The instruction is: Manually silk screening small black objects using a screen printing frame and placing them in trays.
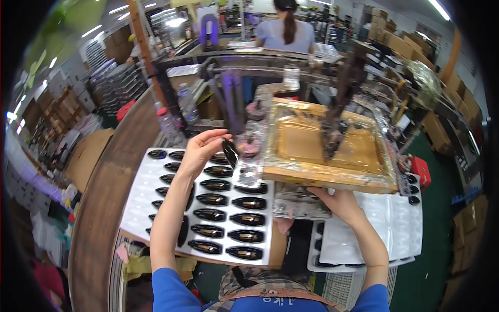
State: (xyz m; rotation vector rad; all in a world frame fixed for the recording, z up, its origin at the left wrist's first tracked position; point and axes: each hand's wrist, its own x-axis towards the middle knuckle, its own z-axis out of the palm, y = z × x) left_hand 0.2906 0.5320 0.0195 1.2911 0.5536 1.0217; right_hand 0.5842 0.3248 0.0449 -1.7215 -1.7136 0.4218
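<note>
My left hand is raised over the left tray, its fingers closed on a glossy black pointed-oval piece tilted on end. Below it, a white moulded tray carries rows of similar black pieces, many with a gold-coloured mark. My right hand reaches just under the front edge of a wooden-framed printing screen. One fingertip points left above the metal platform; the other fingers are partly hidden by the frame, so their hold is unclear. Brown, ink-like film covers the screen's mesh.
A second white tray lies at right, with black pieces along its edges. Dark metal bars of the press rise behind the screen. Bottles stand at back left. A red box is at right. Another person sits beyond.
</note>
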